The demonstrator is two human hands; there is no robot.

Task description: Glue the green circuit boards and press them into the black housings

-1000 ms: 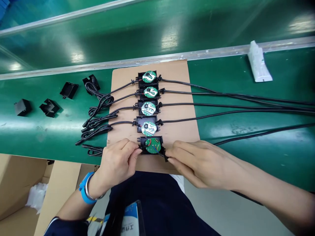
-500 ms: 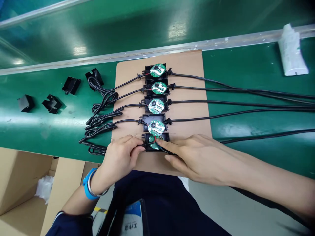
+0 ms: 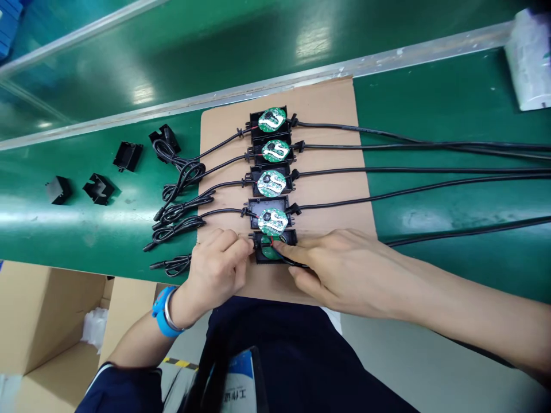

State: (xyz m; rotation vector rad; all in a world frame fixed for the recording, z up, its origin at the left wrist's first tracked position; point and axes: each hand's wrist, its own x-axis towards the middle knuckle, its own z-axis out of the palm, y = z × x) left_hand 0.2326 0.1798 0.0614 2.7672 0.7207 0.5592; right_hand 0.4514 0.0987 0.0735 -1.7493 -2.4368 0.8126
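A brown cardboard sheet (image 3: 327,195) lies on the green bench. On it stands a row of several black housings, each with a round green circuit board and black cables running left and right. My left hand (image 3: 217,267) pinches the left end of the nearest housing (image 3: 275,255), where the cable enters. My right hand (image 3: 344,267) rests on the sheet, its forefinger pressing on the green board (image 3: 270,251) inside that housing. The right cable (image 3: 469,232) runs out from under my right hand.
Three loose black housing parts (image 3: 99,188) lie on the bench at the left, a fourth sits by coiled cable ends (image 3: 176,203). A white object (image 3: 531,60) stands at the far right. Cardboard boxes (image 3: 38,321) sit below the bench edge.
My right forefinger has moved left from the housing's right end onto the green board. The left hand keeps its pinch. The camera view has shifted a little.
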